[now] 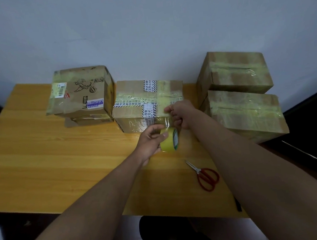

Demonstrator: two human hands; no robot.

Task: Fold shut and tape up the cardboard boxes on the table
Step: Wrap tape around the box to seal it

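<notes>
A closed cardboard box [133, 103] with printed and yellowish tape sits mid-table against the wall. My left hand [150, 141] grips a yellow tape roll [170, 140] just in front of the box's near face. A clear strip runs from the roll up to the box's front top edge. There my right hand [180, 114] pinches the tape end against the box. A printed box [80, 92] rests on a flatter one at the left. Two taped boxes are stacked at the right, upper [234, 73] on lower [245, 114].
Red-handled scissors [206, 175] lie shut on the wooden table [51, 158], right of my arms near the front edge. A pale wall stands directly behind the boxes. Dark floor drops off past the table's right and left edges.
</notes>
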